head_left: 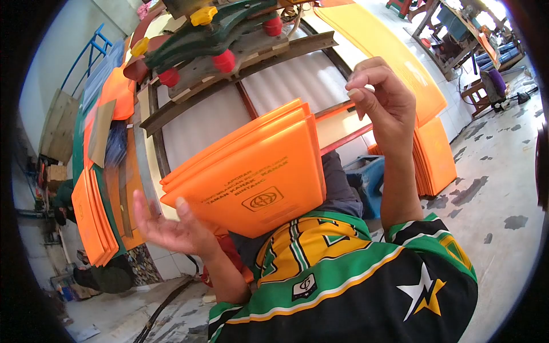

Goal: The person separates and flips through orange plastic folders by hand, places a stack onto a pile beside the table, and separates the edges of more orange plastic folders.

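Observation:
A stack of several orange folders (257, 177) with dark printed lettering and a round emblem stands tilted on its edge in front of my torso, by the machine's white bed. My left hand (177, 228) is beside the stack's lower left corner, palm up, with its fingers spread and the thumb near the front cover. I cannot tell whether it touches the folders. My right hand (384, 94) is raised to the right of the stack, apart from it. Its thumb and forefinger are bent together in a pinch, and nothing shows between them.
Ahead is a press (223, 40) with a dark green arm, red knobs and a metal bar over white panels (291, 80). Orange folders are piled at the right (434, 160) and left (91, 217). Yellow-orange sheets (389, 51) lie at the upper right. A blue plastic seat (366, 183) is behind my right forearm.

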Demonstrator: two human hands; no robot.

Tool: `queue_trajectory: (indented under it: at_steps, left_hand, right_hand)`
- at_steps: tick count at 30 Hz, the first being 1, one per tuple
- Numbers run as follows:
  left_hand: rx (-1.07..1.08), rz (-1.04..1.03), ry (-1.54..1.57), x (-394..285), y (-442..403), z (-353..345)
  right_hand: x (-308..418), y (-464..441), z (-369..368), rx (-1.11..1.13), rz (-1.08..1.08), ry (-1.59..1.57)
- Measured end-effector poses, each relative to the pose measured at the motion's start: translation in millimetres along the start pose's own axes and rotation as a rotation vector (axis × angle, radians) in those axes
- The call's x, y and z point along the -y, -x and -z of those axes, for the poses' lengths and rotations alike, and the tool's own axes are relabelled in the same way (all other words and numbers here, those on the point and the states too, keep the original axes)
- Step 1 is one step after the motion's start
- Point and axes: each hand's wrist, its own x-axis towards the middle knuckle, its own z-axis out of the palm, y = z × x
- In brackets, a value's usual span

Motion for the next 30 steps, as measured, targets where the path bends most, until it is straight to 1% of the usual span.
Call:
queue_trajectory:
  at_steps: [1,3,5,7,9,12,16,20,27,30]
  left_hand:
    - [-0.041,-0.183,-0.215,-3,-2,3]
    - [-0.032,-0.208,-0.161,-12,-6,1]
    - [0.334,-0.369,-0.335,-27,-14,2]
    - [0.363,-0.380,-0.288,-43,-18,-19]
    - [0.536,-0.369,-0.351,-54,-20,-32]
    - [0.592,-0.364,-0.394,-58,-20,-49]
    - [0.623,-0.329,-0.440,-57,-17,-51]
    - [0.591,-0.343,-0.443,-53,-16,-52]
    - [0.572,-0.360,-0.451,-51,-15,-52]
    - [0.571,-0.364,-0.461,-51,-15,-52]
  right_hand:
    - [1,0,-2,-0.011,-0.010,-0.088]
    - [1,2,-6,-0.013,-0.055,-0.145]
    - [1,2,-13,-0.011,-0.096,-0.204]
    - [2,1,-24,0.014,-0.111,-0.262]
    - [5,-1,-33,0.016,-0.133,-0.288]
    - [6,-2,-37,0.048,-0.130,-0.343]
    - [4,0,-42,0.109,-0.123,-0.281]
    - [2,1,-45,0.166,-0.100,-0.184]
    - [4,1,-48,0.124,-0.151,-0.209]
    - [5,0,-48,0.132,-0.163,-0.171]
